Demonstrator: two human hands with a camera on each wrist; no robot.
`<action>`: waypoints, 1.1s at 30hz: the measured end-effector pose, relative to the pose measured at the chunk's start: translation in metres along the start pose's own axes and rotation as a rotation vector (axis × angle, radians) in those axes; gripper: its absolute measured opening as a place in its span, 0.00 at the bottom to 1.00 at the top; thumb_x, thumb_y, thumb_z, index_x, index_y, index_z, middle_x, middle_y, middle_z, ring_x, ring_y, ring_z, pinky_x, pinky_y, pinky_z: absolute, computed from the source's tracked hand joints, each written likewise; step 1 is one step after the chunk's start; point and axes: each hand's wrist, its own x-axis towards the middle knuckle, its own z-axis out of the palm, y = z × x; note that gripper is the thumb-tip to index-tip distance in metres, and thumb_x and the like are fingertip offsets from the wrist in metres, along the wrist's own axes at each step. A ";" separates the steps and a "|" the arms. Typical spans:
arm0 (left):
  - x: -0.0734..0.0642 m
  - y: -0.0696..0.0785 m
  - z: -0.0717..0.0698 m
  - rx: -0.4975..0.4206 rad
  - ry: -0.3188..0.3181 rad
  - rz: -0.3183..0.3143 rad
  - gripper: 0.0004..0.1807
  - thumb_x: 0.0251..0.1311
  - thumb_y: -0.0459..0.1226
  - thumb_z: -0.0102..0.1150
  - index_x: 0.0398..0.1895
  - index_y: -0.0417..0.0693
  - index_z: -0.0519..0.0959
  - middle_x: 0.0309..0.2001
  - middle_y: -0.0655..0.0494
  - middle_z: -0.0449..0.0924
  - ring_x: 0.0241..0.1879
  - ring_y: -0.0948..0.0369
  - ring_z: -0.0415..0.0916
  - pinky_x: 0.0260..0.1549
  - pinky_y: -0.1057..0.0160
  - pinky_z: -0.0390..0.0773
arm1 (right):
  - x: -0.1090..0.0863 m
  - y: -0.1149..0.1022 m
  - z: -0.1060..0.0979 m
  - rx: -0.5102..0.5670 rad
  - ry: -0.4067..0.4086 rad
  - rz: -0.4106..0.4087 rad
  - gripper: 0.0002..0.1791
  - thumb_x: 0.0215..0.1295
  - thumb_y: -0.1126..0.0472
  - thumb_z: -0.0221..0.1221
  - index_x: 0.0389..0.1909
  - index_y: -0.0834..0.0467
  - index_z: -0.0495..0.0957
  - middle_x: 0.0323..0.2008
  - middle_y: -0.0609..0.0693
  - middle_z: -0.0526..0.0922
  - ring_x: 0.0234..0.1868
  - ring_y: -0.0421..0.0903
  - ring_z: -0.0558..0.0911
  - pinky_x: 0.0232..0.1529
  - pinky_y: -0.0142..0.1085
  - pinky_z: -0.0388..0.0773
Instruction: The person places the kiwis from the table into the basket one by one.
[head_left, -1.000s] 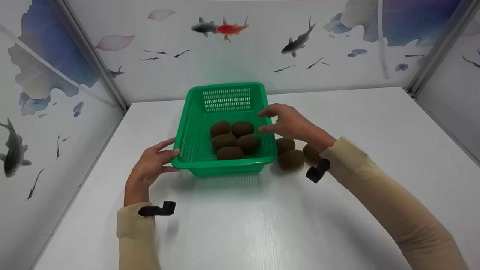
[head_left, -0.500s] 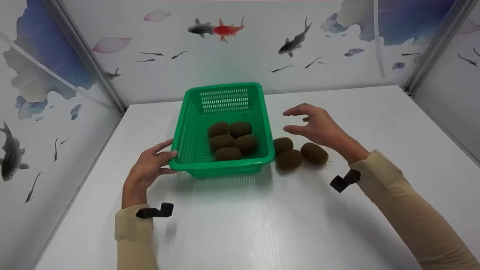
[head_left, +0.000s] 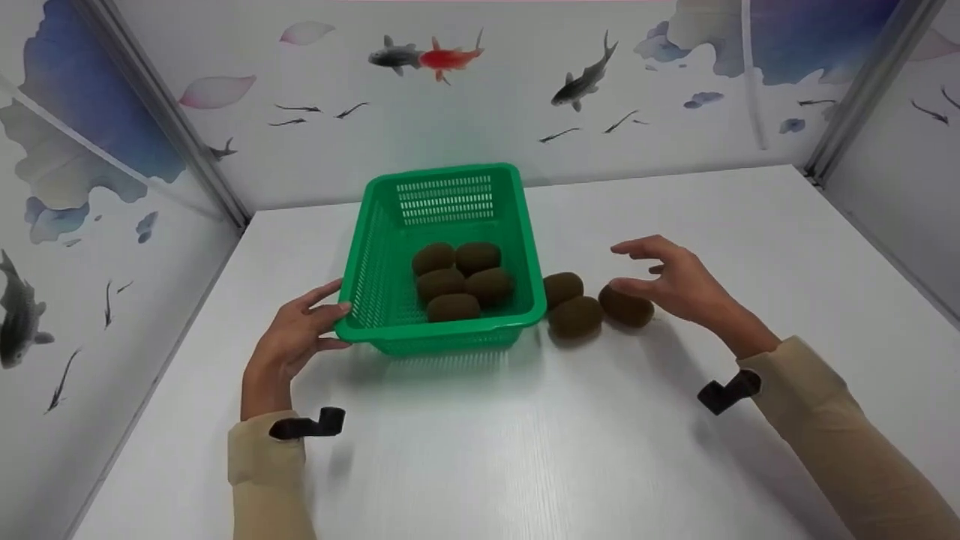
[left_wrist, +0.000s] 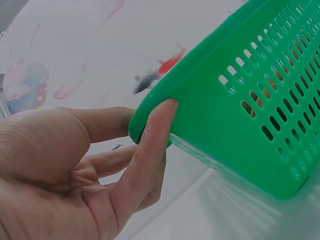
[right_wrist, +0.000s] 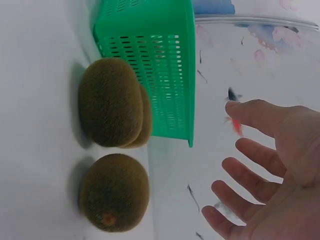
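Several brown kiwis (head_left: 454,307) lie inside a green slotted plastic basket (head_left: 442,332) on the table. At the basket's near left corner my left hand (head_left: 296,330) pinches the rim between thumb and fingers; the left wrist view shows the fingers (left_wrist: 150,145) against the outer wall. To the right of the basket, three more kiwis (head_left: 576,319) rest on the table. Over the rightmost kiwi (head_left: 628,309) hovers my right hand (head_left: 679,285), its fingers spread and relaxed. In the right wrist view its palm holds nothing and stands apart from the kiwis (right_wrist: 114,192).
The white table (head_left: 480,450) is enclosed by white panels printed with fish and petals; the back panel (head_left: 510,97) stands just behind the basket. Grey metal posts (head_left: 165,112) mark the corners.
My right hand has moved right, away from over the basket, and then lowered toward the rightmost kiwi. My left hand keeps its hold on the rim.
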 end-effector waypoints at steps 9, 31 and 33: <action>-0.001 -0.001 -0.002 -0.004 -0.005 0.002 0.38 0.72 0.43 0.57 0.80 0.51 0.53 0.63 0.43 0.74 0.44 0.66 0.84 0.43 0.66 0.86 | -0.008 0.039 0.006 0.021 -0.047 0.097 0.33 0.65 0.55 0.67 0.69 0.58 0.69 0.70 0.59 0.69 0.71 0.63 0.68 0.66 0.56 0.71; -0.001 0.000 -0.001 0.000 -0.004 0.019 0.37 0.72 0.42 0.56 0.80 0.49 0.53 0.57 0.48 0.78 0.43 0.66 0.84 0.42 0.66 0.86 | -0.009 0.062 0.018 0.008 -0.119 0.176 0.41 0.64 0.49 0.67 0.72 0.63 0.63 0.71 0.64 0.68 0.68 0.65 0.71 0.65 0.54 0.70; -0.001 0.000 -0.001 0.000 -0.002 0.017 0.37 0.72 0.42 0.57 0.80 0.49 0.53 0.59 0.47 0.78 0.43 0.66 0.84 0.42 0.66 0.86 | -0.008 0.061 0.017 0.008 -0.125 0.188 0.42 0.63 0.49 0.68 0.72 0.63 0.63 0.71 0.64 0.68 0.68 0.64 0.72 0.65 0.53 0.70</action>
